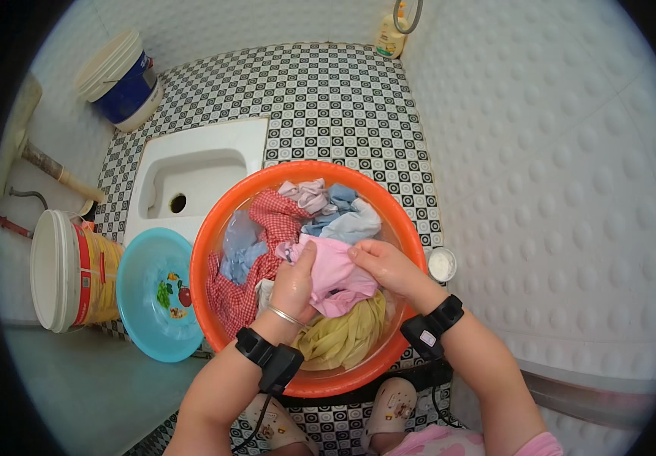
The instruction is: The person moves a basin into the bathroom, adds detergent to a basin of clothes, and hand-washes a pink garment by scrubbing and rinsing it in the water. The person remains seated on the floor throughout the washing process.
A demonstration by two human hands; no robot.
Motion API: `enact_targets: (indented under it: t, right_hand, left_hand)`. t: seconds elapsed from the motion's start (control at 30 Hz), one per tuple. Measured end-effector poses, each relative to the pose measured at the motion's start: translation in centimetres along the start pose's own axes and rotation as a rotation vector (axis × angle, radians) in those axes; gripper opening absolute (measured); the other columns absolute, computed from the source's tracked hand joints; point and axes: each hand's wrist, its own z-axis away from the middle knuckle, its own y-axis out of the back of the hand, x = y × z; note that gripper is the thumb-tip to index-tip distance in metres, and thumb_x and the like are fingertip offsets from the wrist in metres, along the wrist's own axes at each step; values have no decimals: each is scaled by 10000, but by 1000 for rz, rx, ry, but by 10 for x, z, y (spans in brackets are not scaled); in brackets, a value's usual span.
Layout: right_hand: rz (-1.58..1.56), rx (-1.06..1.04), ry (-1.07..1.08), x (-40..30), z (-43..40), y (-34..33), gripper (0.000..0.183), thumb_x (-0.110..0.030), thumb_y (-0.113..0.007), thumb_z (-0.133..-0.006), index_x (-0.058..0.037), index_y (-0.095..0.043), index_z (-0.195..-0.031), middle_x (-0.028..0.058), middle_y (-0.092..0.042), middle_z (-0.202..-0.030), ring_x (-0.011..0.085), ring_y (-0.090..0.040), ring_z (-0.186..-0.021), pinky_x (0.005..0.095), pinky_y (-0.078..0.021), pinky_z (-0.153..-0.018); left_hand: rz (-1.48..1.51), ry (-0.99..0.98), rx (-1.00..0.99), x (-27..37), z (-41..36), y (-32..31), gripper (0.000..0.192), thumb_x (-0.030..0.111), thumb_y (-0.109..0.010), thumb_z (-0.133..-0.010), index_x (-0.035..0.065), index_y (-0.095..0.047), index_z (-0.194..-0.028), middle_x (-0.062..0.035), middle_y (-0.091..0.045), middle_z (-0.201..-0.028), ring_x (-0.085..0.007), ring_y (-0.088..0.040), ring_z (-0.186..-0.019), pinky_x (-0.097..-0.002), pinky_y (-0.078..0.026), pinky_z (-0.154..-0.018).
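Observation:
Between my two hands a wet pink garment [333, 273] is stretched over an orange plastic basin [310, 171]. My left hand [295, 285] grips its left side, thumb on top. My right hand [382, 265] pinches its upper right edge between thumb and fingers. Other soaked laundry lies in the basin around it. On the left is a red gingham cloth [274, 214] beside light blue fabric [241, 245]. Blue and white clothing [351, 219] sits at the far side, next to a pale pink cloth [307, 194]. A yellow-green garment [342, 336] lies nearest me.
A small tub of white powder [442, 264] stands right of the basin. Left are a turquoise basin [160, 336], a paint bucket [54, 271] and a white squat toilet [202, 137]. Farther off are a lidded blue-and-white bucket [123, 94] and a yellow pump bottle [390, 37].

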Motion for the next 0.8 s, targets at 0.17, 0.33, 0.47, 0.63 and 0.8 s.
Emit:
enact_targets:
  t: [0.17, 0.33, 0.47, 0.63, 0.8]
  right_hand:
    - [729, 90, 483, -12, 17, -50, 258, -232, -580, -905, -32, -539, -747, 179, -587, -711, 347, -593, -648, 420, -471, -594]
    - [555, 516, 452, -7, 15, -56, 245, -244, -555, -891, -54, -552, -736, 187, -568, -688, 405, -572, -651, 478, -457, -564]
    - [681, 240, 619, 2, 12, -53, 245, -229, -538, -902, -49, -567, -738, 190, -579, -685, 400, -578, -635, 481, -464, -565]
    - [616, 510, 506, 0, 13, -55, 263, -235, -540, -917, -57, -556, -724, 186, -577, -677, 395, -577, -623, 475, -473, -565]
    - [663, 218, 570, -7, 17, -54, 280, -251, -534, -938, -46, -584, -753, 202, -582, -699, 420, -576, -651, 489, -466, -580]
  left_hand:
    - [-184, -2, -23, -24, -8, 3, 406, 355, -538, -968, -45, -593, -1006, -103, -632, -868, -191, -638, -696, -316, -531, -634]
    - [-99, 97, 146, -29, 9, -16, 438, 438, -513, -969, 36, -595, -818, -24, -582, -743, -107, -534, -583, -276, -425, -496]
    - [-165, 63, 73, -19, 13, -15, 469, 407, -486, -984, -35, -607, -890, -57, -603, -776, -126, -572, -625, -286, -460, -531]
    - [-179, 168, 72, -22, 13, -12, 434, 425, -489, -981, 10, -611, -1018, -74, -649, -914, -179, -646, -780, -326, -533, -656]
    - [-10, 96, 17, -16, 23, -20, 396, 354, -475, -999, -8, -627, -952, -69, -636, -869, -134, -609, -718, -292, -484, -582]
